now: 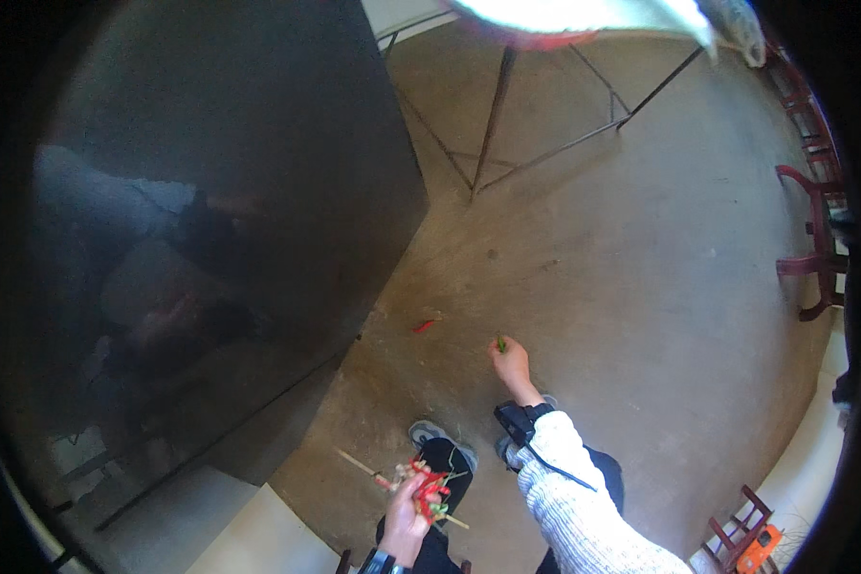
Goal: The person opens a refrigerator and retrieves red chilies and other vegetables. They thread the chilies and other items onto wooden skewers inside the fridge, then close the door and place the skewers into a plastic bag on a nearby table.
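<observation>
My left hand (404, 515), low in the view above my knee, grips a bunch of red chili peppers (430, 489) mixed with pale and green bits. A thin wooden stick (356, 461) passes through or beside the bunch and sticks out at both ends; the fingers hide its middle. Farther forward, my right hand (512, 364) pinches a small green chili pepper (501, 344) between thumb and fingers. A single red chili pepper (424, 326) lies on the floor (603, 258), forward and left of my right hand.
A large dark glossy panel (258, 179) with reflections stands on my left. Ahead are thin metal table legs (493, 122). Dark red wooden furniture (820, 229) lines the right side. An orange object (759, 549) rests on a wooden frame (728, 527) at lower right. My shoes (430, 433) are below.
</observation>
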`<state>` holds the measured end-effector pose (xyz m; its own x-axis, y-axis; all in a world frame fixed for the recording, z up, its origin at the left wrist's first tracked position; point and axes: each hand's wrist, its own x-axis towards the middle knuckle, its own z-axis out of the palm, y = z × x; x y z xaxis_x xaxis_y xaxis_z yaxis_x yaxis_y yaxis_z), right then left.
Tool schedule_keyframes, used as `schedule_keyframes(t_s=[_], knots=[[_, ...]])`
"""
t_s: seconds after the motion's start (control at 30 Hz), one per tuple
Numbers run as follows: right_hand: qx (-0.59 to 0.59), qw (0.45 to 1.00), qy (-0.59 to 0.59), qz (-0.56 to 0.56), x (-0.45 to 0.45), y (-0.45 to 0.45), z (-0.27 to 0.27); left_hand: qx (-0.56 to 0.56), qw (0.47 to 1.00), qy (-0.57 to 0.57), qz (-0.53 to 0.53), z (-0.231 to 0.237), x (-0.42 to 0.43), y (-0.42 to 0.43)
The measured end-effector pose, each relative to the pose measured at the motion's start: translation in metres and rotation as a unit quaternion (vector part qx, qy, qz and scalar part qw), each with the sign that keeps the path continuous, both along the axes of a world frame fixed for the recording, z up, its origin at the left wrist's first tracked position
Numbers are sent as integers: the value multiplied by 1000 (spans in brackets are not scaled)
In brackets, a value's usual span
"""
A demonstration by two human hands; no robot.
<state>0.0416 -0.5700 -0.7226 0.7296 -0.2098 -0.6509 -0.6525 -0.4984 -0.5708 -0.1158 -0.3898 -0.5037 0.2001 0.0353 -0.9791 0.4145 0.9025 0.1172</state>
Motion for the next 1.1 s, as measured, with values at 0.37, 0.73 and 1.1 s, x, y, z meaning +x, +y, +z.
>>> schedule_keyframes(t_s=[0.37, 0.73, 1.1], knots=[[-95, 901, -57, 420, 68, 61, -105, -48, 994, -27, 96, 8, 8, 38], [428, 879, 201, -57, 61, 79, -62, -109, 984, -113, 85, -42, 28, 22], [612, 778, 82, -119, 110, -17, 253, -101, 973, -190, -79, 77, 155, -32]])
